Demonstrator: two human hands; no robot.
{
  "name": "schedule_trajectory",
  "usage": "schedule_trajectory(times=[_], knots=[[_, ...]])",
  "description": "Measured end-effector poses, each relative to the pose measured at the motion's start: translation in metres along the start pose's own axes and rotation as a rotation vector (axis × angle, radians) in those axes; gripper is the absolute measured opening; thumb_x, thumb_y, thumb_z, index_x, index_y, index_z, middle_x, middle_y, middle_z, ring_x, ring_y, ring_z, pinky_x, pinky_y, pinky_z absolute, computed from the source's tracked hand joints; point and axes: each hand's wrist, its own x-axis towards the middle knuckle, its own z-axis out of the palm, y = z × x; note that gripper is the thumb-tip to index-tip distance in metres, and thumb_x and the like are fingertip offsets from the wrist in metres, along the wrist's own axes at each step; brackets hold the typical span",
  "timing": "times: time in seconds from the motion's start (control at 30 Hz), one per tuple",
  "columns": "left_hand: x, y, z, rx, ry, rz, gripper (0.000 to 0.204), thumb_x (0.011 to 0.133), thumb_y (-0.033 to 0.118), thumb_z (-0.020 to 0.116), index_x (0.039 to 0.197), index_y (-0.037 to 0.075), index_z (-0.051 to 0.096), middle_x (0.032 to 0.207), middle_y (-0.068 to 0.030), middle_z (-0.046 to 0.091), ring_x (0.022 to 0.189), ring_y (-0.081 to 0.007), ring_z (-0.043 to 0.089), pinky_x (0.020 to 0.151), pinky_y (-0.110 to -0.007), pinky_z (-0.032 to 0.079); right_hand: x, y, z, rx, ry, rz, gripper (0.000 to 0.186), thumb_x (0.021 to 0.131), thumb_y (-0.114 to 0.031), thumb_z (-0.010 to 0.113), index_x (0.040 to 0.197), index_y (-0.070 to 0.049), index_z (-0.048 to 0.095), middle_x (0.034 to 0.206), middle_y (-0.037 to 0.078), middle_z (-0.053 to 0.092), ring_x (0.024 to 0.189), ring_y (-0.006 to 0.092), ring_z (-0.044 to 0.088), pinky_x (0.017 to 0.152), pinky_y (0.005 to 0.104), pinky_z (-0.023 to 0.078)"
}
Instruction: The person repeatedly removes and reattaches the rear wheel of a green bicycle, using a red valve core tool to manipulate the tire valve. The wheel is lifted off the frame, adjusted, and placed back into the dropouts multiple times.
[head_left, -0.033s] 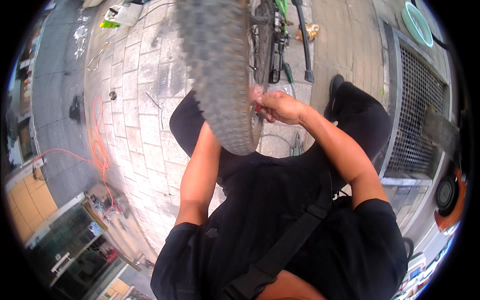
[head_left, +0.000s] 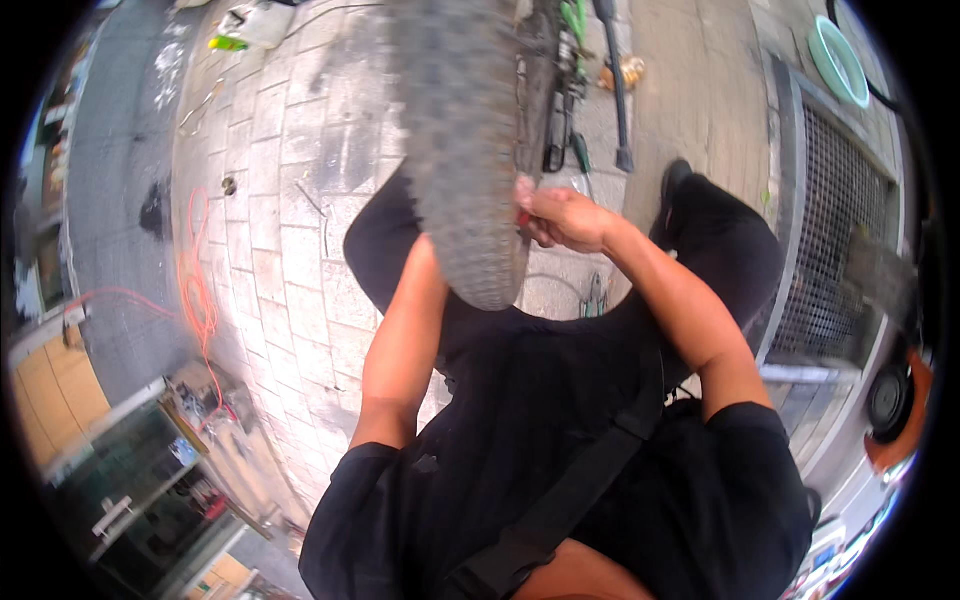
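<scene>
A bicycle wheel with a knobbly tyre [head_left: 465,200] stands upright in front of me, its tread toward me and blurred. My right hand [head_left: 568,219] is at the wheel's right side, fingers closed on a small red thing [head_left: 523,218] whose kind I cannot make out. My left forearm [head_left: 405,325] passes behind the tyre. The tyre hides most of my left hand, and the pale fingertips [head_left: 524,189] showing beside my right hand may belong to it. Beyond the wheel are the dark bicycle parts [head_left: 555,110], partly hidden.
Pliers [head_left: 594,296] lie on the paving between my knees. Beyond my right hand are a green-handled tool [head_left: 580,155] and a long dark bar [head_left: 616,90]. An orange hose [head_left: 198,300] coils at left. A metal grate [head_left: 830,240] and a turquoise basin [head_left: 840,62] are at right.
The wheel appears slightly farther right and more edge-on, covering more of its right side. My right hand stays beside it with the red thing. The whole view has shifted a little.
</scene>
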Motion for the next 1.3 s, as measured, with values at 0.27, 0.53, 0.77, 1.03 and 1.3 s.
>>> schedule_trajectory(times=[0.27,0.53,0.77,1.03,1.3], knots=[[0.007,-0.021,0.020,0.029,0.028,-0.075,0.050,0.095,0.047,0.072,0.078,0.001,0.076,0.073,-0.0059,0.071,0.069,-0.0171,0.064,0.068,-0.038,0.052,-0.022,-0.020,0.026,-0.713,0.222,-0.104,0.046,0.109,-0.044,0.053,0.103,-0.002,0.069,0.075,0.003,0.061,0.062,0.0120,0.055,0.056,0.0314,0.043],[-0.015,-0.001,0.011,0.036,0.160,-0.010,0.051,0.088,0.048,0.072,0.081,-0.003,0.077,0.076,-0.0106,0.073,0.072,-0.0224,0.070,0.067,-0.040,0.054,0.002,0.005,0.037,-0.845,0.228,-0.049,0.043,0.109,-0.043,0.054,0.104,-0.003,0.070,0.077,0.003,0.062,0.064,0.0126,0.056,0.057,0.0316,0.044],[0.021,0.003,0.021,0.272,0.155,0.058,0.055,0.088,0.052,0.070,0.089,-0.002,0.079,0.085,-0.0178,0.076,0.075,-0.0281,0.073,0.072,-0.044,0.058,0.004,0.012,0.025,-0.911,0.251,0.015,0.041,0.108,-0.042,0.055,0.105,-0.004,0.070,0.079,0.003,0.063,0.065,0.0131,0.057,0.057,0.0319,0.045],[0.000,0.006,0.012,0.123,0.166,0.075,0.053,0.088,0.049,0.072,0.101,-0.003,0.078,0.098,-0.0158,0.076,0.089,-0.0282,0.071,0.077,-0.046,0.055,0.024,0.024,0.048,-1.015,0.224,0.119,0.038,0.107,-0.040,0.057,0.106,-0.004,0.070,0.080,0.003,0.064,0.066,0.0136,0.058,0.057,0.0321,0.046],[-0.017,0.006,0.006,0.048,0.177,0.087,0.053,0.088,0.049,0.071,0.099,-0.002,0.078,0.097,-0.0171,0.076,0.087,-0.0281,0.071,0.075,-0.046,0.056,0.032,0.022,0.046,-1.029,0.227,0.147,0.036,0.106,-0.039,0.058,0.107,-0.005,0.070,0.082,0.002,0.065,0.067,0.0142,0.060,0.058,0.0324,0.047]])
